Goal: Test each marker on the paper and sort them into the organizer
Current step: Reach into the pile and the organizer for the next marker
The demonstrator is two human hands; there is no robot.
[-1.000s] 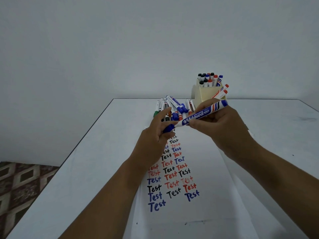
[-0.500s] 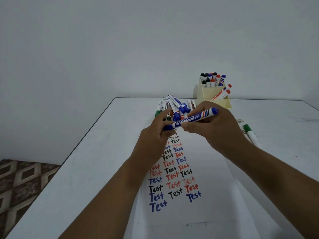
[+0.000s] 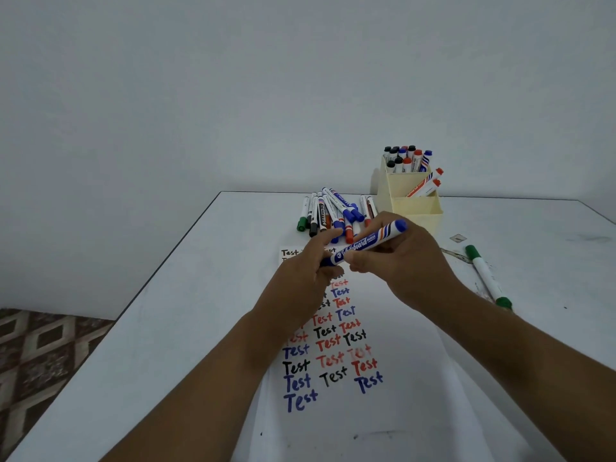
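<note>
A blue whiteboard marker is held slanted above the paper, between both hands. My right hand grips its barrel from behind. My left hand pinches the capped lower end. The paper is covered with rows of "Test" in blue, red and black. A pile of loose markers lies at the paper's far end. The cream organizer stands at the back right; its tall rear compartment holds several upright markers, and two red-capped ones lean in the front compartment.
A green marker lies on the white table to the right of my right hand, next to some dark smears. The table's left edge drops to a patterned floor. A plain wall rises behind.
Both hands have lowered a little with the blue marker, nearer to the paper. The green marker on the right has come fully into view.
</note>
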